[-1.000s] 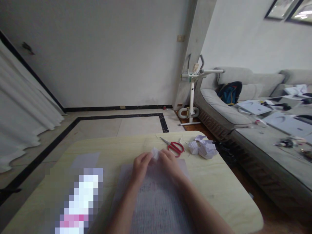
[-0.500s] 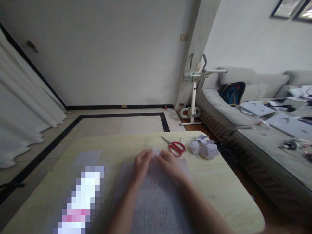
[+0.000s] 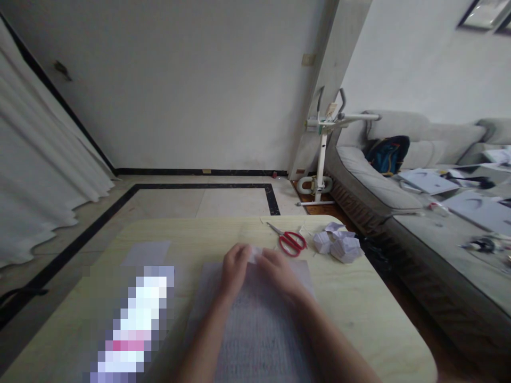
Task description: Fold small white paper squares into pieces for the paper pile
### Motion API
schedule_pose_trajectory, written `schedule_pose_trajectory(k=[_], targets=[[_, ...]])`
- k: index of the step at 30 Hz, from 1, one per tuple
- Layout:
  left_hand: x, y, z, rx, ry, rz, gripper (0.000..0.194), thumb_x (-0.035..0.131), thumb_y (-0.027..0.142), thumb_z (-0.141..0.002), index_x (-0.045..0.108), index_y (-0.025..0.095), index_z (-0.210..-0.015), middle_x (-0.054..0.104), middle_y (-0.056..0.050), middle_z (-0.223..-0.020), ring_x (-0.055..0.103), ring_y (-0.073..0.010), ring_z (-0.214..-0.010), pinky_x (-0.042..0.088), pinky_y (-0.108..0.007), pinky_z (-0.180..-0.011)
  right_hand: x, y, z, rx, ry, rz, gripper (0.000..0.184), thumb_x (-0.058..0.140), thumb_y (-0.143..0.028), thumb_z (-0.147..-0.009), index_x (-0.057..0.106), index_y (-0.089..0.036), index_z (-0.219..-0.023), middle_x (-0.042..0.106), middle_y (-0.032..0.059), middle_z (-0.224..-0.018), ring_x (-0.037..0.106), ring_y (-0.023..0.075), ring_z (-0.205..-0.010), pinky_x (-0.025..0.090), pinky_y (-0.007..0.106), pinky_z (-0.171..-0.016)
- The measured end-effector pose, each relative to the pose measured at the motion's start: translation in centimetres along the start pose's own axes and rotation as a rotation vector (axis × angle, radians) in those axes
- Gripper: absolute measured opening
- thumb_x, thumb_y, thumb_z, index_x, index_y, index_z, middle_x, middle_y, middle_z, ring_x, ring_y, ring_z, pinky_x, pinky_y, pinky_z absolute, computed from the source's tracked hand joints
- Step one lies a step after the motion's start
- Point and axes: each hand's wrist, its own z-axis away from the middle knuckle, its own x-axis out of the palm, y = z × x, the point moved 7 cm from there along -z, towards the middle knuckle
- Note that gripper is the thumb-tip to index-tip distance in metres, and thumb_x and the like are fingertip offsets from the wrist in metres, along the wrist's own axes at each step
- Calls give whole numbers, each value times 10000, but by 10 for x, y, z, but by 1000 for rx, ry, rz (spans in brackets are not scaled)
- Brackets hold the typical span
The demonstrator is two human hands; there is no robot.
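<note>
Close together over the table's middle, my left hand (image 3: 235, 263) and my right hand (image 3: 279, 270) pinch a small piece of white paper (image 3: 255, 255) from either side. Its folds are too blurred to make out, and my fingers partly cover it. Beneath my wrists and forearms lies a large sheet covered in lines of writing (image 3: 259, 335). Just beyond my right hand are red-handled scissors (image 3: 293, 243), blades pointing away to the left. Several folded white paper shapes (image 3: 339, 243) sit to the right of the scissors.
On the light wooden table (image 3: 371, 319), a flat slip of paper (image 3: 147, 252) and a pixelated bright object (image 3: 139, 314) are at left. Further off stand a white exercise machine (image 3: 321, 159) and a grey sofa (image 3: 439, 255) bearing a backpack (image 3: 389, 154) and boxes.
The view has shifted slightly, so the surroundings appear a little further right. Both hands keep hold of the small paper, with only slight finger movement.
</note>
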Motion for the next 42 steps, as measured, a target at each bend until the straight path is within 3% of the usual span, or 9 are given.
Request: schedule_pose_trajectory(k=[3, 8, 11, 14, 20, 23, 28, 35, 42], targets=[[-2, 2, 0, 36, 41, -26, 239, 509, 355, -766, 526, 177, -607, 506, 27, -574, 482, -130, -589, 397, -201, -550, 8, -2, 1, -22, -102, 15, 352, 462, -406, -878, 530, -190, -608, 477, -14, -583, 414, 122, -542, 297, 222, -486], [-2, 0, 0, 60, 54, -30, 236, 514, 339, -769, 541, 173, -603, 537, 18, -583, 519, -137, -599, 429, -209, -559, 8, 0, 0, 0, -91, -32, 329, 459, -409, -860, 531, -195, -620, 492, -6, -597, 431, 142, -569, 315, 236, -514], [1, -4, 0, 28, 18, 65, 247, 534, 372, -790, 630, 158, -864, 656, -27, -756, 606, -162, -715, 479, -233, -644, -1, 2, -3, 30, -6, -69, 323, 468, -428, -839, 516, -188, -628, 487, -8, -593, 434, 140, -569, 318, 237, -519], [7, -10, 0, -43, -62, 123, 413, 607, 373, -764, 578, 158, -1117, 693, -40, -815, 647, -166, -720, 504, -245, -660, -6, 5, -6, 55, 30, -80, 330, 477, -435, -827, 493, -181, -616, 475, -12, -584, 435, 134, -569, 325, 234, -522], [3, -15, -3, -91, -58, 145, 369, 654, 360, -741, 621, 140, -1035, 705, -42, -743, 658, -159, -636, 514, -240, -614, -21, 2, -9, -140, 178, -90, 179, 597, -351, -777, 531, -185, -790, 520, -1, -748, 481, 134, -663, 386, 238, -593], [1, -15, -5, -75, -24, 150, 362, 656, 375, -734, 645, 140, -1009, 707, -45, -744, 652, -160, -626, 507, -239, -596, -18, 3, -11, -205, 92, -198, 190, 625, -284, -757, 554, -197, -910, 558, 18, -869, 524, 137, -727, 425, 251, -653], [1, -16, -4, -77, -38, 124, 277, 635, 362, -745, 703, 128, -878, 712, -70, -833, 647, -172, -703, 502, -240, -630, -19, 12, -13, -135, 83, -292, 256, 653, -248, -734, 588, -206, -978, 592, 11, -834, 543, 136, -692, 430, 254, -630], [13, -10, 2, -96, -201, 224, 339, 656, 341, -749, 678, 122, -1007, 709, -93, -969, 655, -201, -860, 507, -279, -782, -25, 18, -15, -47, 79, -425, 130, 661, -264, -749, 641, -189, -853, 610, 2, -726, 552, 145, -668, 418, 258, -626], [17, -8, 3, -83, -194, 223, 326, 600, 382, -794, 693, 115, -956, 707, -102, -924, 652, -207, -829, 509, -294, -752, -22, 18, -14, -26, 70, -461, 176, 677, -248, -732, 630, -204, -896, 600, -7, -733, 541, 137, -654, 410, 256, -626]])
